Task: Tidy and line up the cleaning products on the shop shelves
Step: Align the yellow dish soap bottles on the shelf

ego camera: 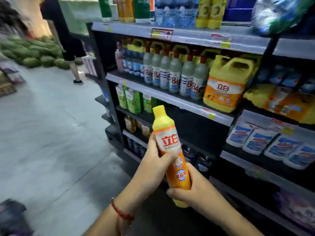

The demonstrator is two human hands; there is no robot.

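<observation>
Gripping the orange bottle point(172, 155), left hand point(154, 160) sits above right hand point(192, 188).

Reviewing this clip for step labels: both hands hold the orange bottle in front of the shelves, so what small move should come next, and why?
Probably lift the orange bottle toward the shelf beside the big yellow jug, which carries the same orange label. The left hand grips its upper part and the right hand its base, so it is held off any shelf.
</observation>
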